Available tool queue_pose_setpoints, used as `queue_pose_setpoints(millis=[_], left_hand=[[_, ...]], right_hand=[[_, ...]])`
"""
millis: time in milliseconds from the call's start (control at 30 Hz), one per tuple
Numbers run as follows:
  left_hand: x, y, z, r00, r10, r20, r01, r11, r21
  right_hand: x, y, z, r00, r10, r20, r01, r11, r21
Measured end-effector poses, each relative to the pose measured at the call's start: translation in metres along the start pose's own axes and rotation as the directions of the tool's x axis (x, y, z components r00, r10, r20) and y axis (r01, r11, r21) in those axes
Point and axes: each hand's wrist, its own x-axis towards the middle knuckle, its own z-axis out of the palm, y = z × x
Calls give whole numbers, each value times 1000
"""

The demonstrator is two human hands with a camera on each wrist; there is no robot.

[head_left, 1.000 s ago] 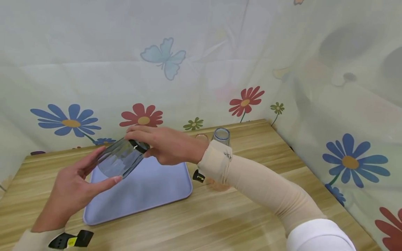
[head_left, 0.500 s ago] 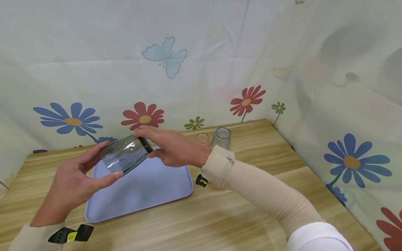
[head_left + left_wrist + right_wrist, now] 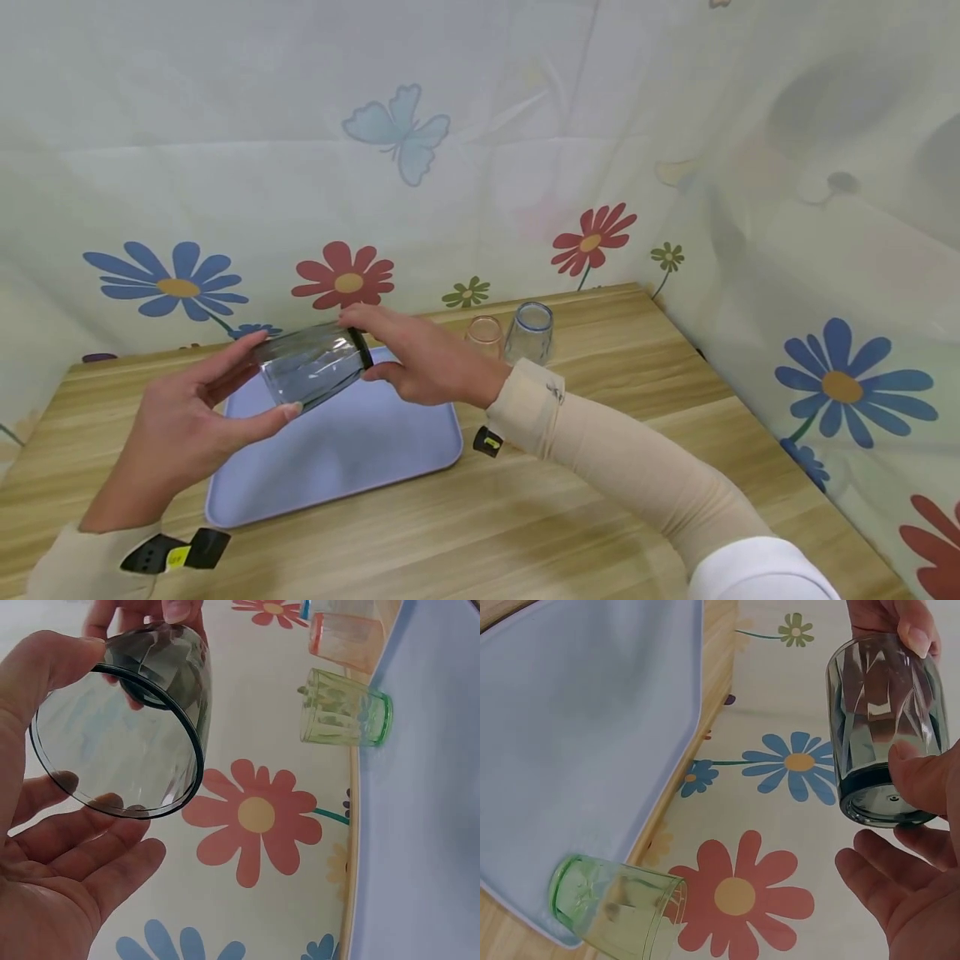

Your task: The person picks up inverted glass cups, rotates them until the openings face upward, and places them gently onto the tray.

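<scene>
A smoky grey faceted drinking glass is held tilted on its side above the blue-lilac tray. My left hand grips it near the open rim, thumb on one side and fingers on the other, as the left wrist view shows. My right hand pinches the dark thick base between thumb and fingers. A green glass rests on the tray close to its far edge; in the head view it is hidden behind my right hand and the held glass.
A pinkish glass and a blue-rimmed clear glass stand on the wooden table near its back edge, beyond my right wrist. A flower-printed curtain encloses the table behind and at the sides.
The grey glass has turned closer to horizontal and shifted slightly right, with both hands staying on it. The pinkish and blue-rimmed glasses show more fully beyond my right forearm.
</scene>
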Motion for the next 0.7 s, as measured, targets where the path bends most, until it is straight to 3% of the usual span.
queue_pose_setpoints(millis=[133,267,367,500,600,700], left_hand=[[1,2,-2,1000,-1,7,0,999,38],[2,5,-3,1000,-3,11,3,999,37],[5,7,-2,1000,1,22,-2,1000,31],[8,11,2,999,27,35,-28,999,19],[11,15,7,998,53,40,-53,999,-14],[13,20,11,998,45,48,-43,998,-41]], right_hand=[[1,-3,3,1000,22,-4,-22,999,-47],[1,-11,7,999,-6,-47,-2,984,-179],[2,-20,12,996,-50,-73,23,942,-334],[5,-33,20,995,-90,-51,51,855,-517],[6,-40,26,995,-97,-38,57,810,-584],[6,-43,32,992,-104,-67,43,793,-607]])
